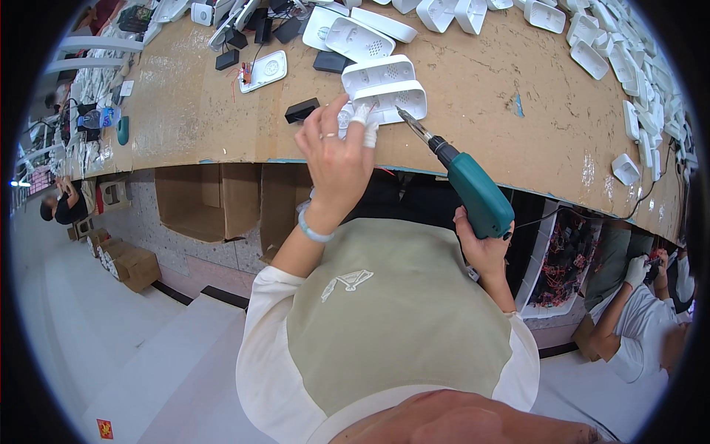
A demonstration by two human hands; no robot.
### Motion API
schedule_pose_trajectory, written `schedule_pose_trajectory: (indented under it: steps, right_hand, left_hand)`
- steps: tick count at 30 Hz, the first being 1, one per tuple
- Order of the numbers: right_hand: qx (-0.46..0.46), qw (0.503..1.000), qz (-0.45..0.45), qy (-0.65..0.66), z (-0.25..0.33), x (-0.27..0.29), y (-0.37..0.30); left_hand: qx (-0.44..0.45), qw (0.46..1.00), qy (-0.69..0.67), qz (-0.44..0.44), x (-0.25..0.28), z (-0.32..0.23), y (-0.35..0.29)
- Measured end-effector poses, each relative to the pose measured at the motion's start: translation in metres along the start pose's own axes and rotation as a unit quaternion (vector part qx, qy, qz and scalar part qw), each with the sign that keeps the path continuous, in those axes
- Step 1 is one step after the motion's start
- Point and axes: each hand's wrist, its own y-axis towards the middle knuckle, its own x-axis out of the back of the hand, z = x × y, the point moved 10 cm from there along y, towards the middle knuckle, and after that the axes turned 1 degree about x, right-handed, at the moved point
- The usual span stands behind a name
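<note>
My right hand (pixel 484 248) grips the green handle of a soldering gun (pixel 479 194). Its metal tip points up and left, to the inside of a white plastic shell (pixel 413 102). My left hand (pixel 336 159) is closed over the left end of that shell, with white covers on some fingertips. A thin reddish wire shows beside those fingertips; whether they pinch it is hidden. Against the far side of the shell lies a second white shell (pixel 377 72) with a hole grille. Just left of my left fingers is a small black box (pixel 302 111).
More white shells (pixel 360 38) and black boxes (pixel 226 59) lie at the back. White shells are heaped along the right (pixel 625 66). A power cord (pixel 636 207) runs right from the gun. Below the table stand a cardboard box (pixel 188 200) and a bin of wired parts (pixel 566 259). A co-worker (pixel 636 318) sits at right.
</note>
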Motion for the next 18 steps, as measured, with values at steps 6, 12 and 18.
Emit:
schedule_pose_trajectory:
  steps: [6,12,18]
  right_hand:
    - [-0.025,0.999,-0.027,0.015,-0.003,0.012,-0.014]
    - [0.002,1.000,-0.015,0.012,0.002,0.006,-0.009]
    - [-0.001,1.000,-0.008,0.013,0.001,0.000,0.001]
  left_hand:
    - [-0.070,0.977,-0.163,0.119,0.021,-0.004,-0.016]
    - [-0.189,0.968,-0.094,0.135,-0.003,-0.013,-0.036]
    - [-0.035,0.990,-0.137,0.031,0.008,-0.001,-0.006]
